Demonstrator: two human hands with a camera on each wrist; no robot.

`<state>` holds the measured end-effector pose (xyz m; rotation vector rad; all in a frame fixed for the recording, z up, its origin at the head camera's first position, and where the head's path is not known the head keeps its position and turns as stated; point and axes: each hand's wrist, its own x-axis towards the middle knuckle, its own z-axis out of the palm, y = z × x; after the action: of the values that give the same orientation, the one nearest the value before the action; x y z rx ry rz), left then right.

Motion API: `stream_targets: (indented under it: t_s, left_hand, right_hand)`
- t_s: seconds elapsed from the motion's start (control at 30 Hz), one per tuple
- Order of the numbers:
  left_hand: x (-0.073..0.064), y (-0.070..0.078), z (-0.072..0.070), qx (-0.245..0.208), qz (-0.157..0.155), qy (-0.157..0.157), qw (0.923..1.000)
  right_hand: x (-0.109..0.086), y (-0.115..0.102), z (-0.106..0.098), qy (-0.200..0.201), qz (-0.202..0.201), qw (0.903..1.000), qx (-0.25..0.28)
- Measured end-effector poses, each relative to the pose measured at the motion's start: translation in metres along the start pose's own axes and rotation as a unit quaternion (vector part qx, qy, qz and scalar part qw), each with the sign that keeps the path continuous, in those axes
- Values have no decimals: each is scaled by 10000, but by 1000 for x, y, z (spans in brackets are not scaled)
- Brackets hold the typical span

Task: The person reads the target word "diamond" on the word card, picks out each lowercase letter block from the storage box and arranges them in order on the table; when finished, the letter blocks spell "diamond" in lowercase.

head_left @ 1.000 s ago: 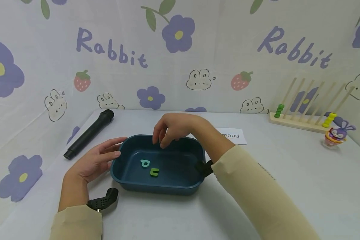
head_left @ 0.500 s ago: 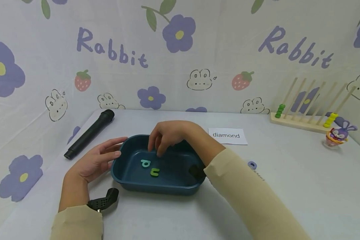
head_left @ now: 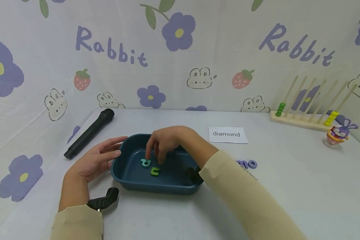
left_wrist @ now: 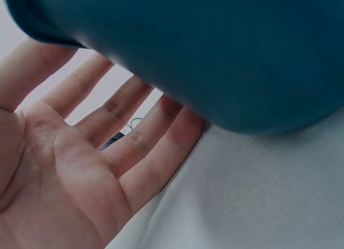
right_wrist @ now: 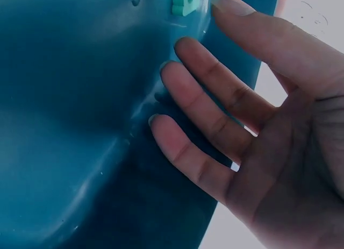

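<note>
In the head view my left hand (head_left: pixel 94 161) touches the left end of a dark blue basin (head_left: pixel 156 189) with extended fingers. The left wrist view shows those fingers (left_wrist: pixel 145 136) against the basin's outer wall. Inside the basin lie a teal plastic letter (head_left: pixel 145 163) and a green plastic letter (head_left: pixel 155 171). My right hand (head_left: pixel 168 141) reaches down over the far rim, its index fingertip at the teal letter; whether it touches is unclear. From the right wrist, the hand (right_wrist: pixel 252 114) has loosely bent fingers and the thumb close to the teal letter (right_wrist: pixel 185 1).
Purple letters (head_left: pixel 252 164) lie on the table right of the basin, partly behind the right sleeve. A card reading "diamond" (head_left: pixel 227 134) lies behind them. A black microphone (head_left: pixel 90 133) is at left; a bead rack (head_left: pixel 303 123) and rabbit figurine (head_left: pixel 337 135) stand back right.
My right hand has moved down into the basin and slightly left, towards the teal letter. The card and purple letters have come into view from behind the right arm. My left hand stays put.
</note>
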<state>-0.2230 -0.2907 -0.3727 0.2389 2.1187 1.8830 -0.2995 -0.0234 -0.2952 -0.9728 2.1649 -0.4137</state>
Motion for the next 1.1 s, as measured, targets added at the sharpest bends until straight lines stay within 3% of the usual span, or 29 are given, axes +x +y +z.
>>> stream_targets:
  t_s: [0.43,1.1]
  left_hand:
    - [2,-1,3,45,12,-50,10000]
    - [0,-2,1,-30,86,-84,9999]
  right_hand:
    - [10,7,12,-262,258,9990,240]
    - [21,6,20,-595,155,9979,-206]
